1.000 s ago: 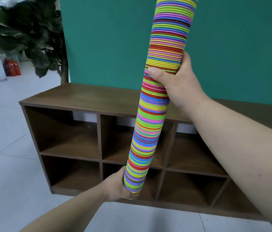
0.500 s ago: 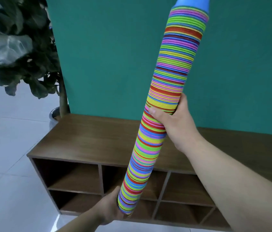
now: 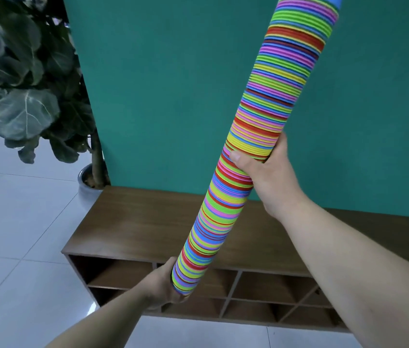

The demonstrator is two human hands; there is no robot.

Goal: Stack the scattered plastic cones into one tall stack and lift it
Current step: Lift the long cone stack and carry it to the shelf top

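One tall stack of plastic cones (image 3: 268,104), striped in many bright colours with a blue cone at its top, hangs in the air above the cabinet. It leans up and to the right, and its top reaches the frame's upper edge. My right hand (image 3: 266,177) grips the stack around its middle, thumb across the front. My left hand (image 3: 163,285) holds the bottom end, with the fingers hidden behind the lowest cones.
A low brown wooden cabinet (image 3: 133,227) with open cubbies stands below the stack against a teal wall (image 3: 173,84). A large-leaved potted plant (image 3: 27,79) stands at the left. White floor tiles (image 3: 15,234) spread left and in front.
The view has tilted so the cabinet sits lower in frame. The stack leans further to the right and its blue top has come into view. Both hands keep their hold.
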